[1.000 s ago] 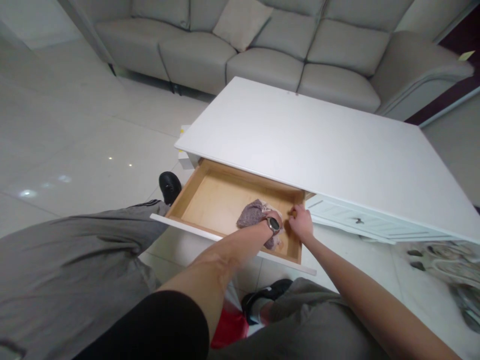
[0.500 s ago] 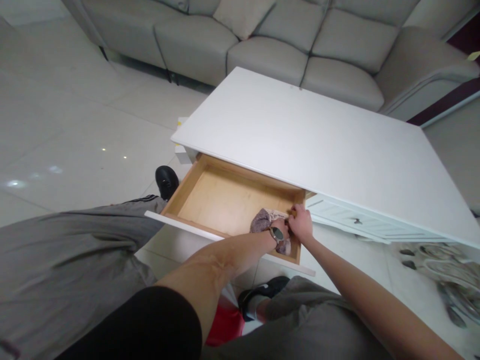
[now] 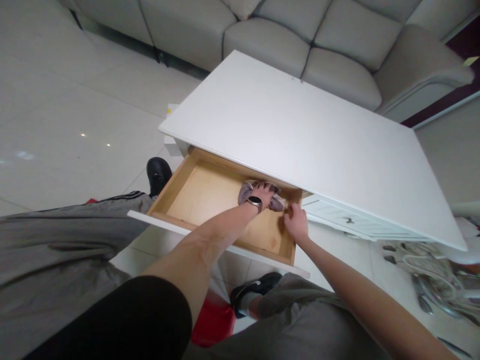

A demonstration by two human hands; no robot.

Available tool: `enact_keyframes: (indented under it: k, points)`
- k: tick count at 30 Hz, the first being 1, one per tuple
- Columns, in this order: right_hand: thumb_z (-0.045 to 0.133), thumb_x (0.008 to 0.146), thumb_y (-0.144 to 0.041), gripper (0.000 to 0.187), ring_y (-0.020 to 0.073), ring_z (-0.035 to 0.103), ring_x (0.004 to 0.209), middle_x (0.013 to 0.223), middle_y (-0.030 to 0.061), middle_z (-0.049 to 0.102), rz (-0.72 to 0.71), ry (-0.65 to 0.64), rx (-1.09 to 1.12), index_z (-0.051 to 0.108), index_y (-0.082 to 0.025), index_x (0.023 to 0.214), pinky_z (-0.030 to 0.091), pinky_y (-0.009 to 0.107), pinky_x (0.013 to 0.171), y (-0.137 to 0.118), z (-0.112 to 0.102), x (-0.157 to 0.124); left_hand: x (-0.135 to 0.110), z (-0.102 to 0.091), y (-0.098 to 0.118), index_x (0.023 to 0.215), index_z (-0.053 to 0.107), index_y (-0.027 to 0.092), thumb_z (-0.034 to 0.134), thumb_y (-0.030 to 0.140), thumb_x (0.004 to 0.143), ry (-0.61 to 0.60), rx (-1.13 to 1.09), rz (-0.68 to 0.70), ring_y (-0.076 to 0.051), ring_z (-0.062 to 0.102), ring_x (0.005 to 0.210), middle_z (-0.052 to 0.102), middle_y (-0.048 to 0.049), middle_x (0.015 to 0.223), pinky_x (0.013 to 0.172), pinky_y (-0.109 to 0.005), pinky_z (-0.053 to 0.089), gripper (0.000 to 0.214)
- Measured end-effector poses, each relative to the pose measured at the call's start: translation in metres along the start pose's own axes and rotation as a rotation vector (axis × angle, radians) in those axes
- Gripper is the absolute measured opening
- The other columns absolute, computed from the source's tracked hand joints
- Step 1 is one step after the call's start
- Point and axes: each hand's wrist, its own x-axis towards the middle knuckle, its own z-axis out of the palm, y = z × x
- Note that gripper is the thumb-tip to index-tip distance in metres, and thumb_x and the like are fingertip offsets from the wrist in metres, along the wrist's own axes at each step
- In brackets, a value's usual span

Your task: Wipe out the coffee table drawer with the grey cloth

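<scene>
A wooden drawer with a white front stands pulled out of the white table. Inside it, near the back on the right, lies a crumpled purplish-grey and pale cloth. My left hand, with a watch on its wrist, rests on this cloth with fingers spread and pressing down. My right hand is closed over the drawer's right side wall, its fingertips curled inward and partly hidden. The cloth's right end comes close to those fingers; whether they touch is unclear.
The white table has a second, closed drawer with a dark handle. Behind stands a grey sofa. A red object is between the legs below. Tangled items lie on the floor at right.
My left hand and the cloth have moved from the drawer's front right corner toward its back, slightly left. My right hand stays at the right side wall. The camera view has shifted a little.
</scene>
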Motion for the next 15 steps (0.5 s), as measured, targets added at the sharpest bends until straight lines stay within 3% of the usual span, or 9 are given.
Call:
enact_keyframes:
  k: [3, 8, 11, 13, 15]
  points:
    - [0.05, 0.084, -0.016, 0.024, 0.0264, 0.05, 0.097, 0.109, 0.0107, 0.065, -0.013, 0.0, -0.002, 0.057, -0.02, 0.107, 0.04, 0.037, 0.086, 0.001, 0.0, 0.0, -0.009, -0.012, -0.046, 0.14, 0.058, 0.03, 0.071, 0.048, 0.084, 0.029, -0.042, -0.049, -0.038, 0.042, 0.134, 0.046, -0.0137, 0.149, 0.105, -0.051, 0.046, 0.061]
    - [0.05, 0.083, -0.014, 0.024, 0.026, 0.052, 0.098, 0.11, 0.0096, 0.065, -0.016, -0.004, -0.006, 0.056, -0.022, 0.105, 0.04, 0.037, 0.088, 0.002, 0.001, 0.0, -0.04, -0.026, -0.106, 0.136, 0.06, 0.024, 0.072, 0.055, 0.08, 0.055, -0.038, -0.258, -0.038, 0.041, 0.133, 0.044, -0.0158, 0.148, 0.109, -0.051, 0.042, 0.065]
    - [0.05, 0.083, -0.014, 0.023, 0.0257, 0.052, 0.097, 0.11, 0.0092, 0.065, -0.008, -0.003, 0.0, 0.056, -0.022, 0.103, 0.041, 0.037, 0.088, 0.001, 0.0, 0.0, -0.063, -0.033, -0.14, 0.135, 0.059, 0.019, 0.07, 0.052, 0.082, 0.142, -0.043, -0.496, -0.041, 0.043, 0.133, 0.044, -0.0192, 0.147, 0.111, -0.053, 0.04, 0.064]
    - [0.05, 0.083, -0.013, 0.022, 0.0256, 0.051, 0.097, 0.11, 0.0094, 0.065, -0.003, -0.001, 0.006, 0.057, -0.022, 0.102, 0.041, 0.037, 0.087, 0.0, 0.0, 0.0, -0.078, -0.037, -0.162, 0.13, 0.059, 0.015, 0.066, 0.042, 0.085, 0.251, -0.068, -0.708, -0.042, 0.044, 0.134, 0.044, -0.0217, 0.146, 0.11, -0.055, 0.042, 0.053]
    - [0.05, 0.082, -0.013, 0.023, 0.0253, 0.05, 0.095, 0.11, 0.0095, 0.065, 0.004, 0.003, 0.012, 0.057, -0.021, 0.102, 0.04, 0.037, 0.086, -0.001, 0.0, 0.0, -0.089, -0.04, -0.179, 0.126, 0.059, 0.014, 0.063, 0.034, 0.087, 0.361, -0.139, -0.826, -0.041, 0.046, 0.133, 0.046, -0.0222, 0.144, 0.112, -0.056, 0.042, 0.043]
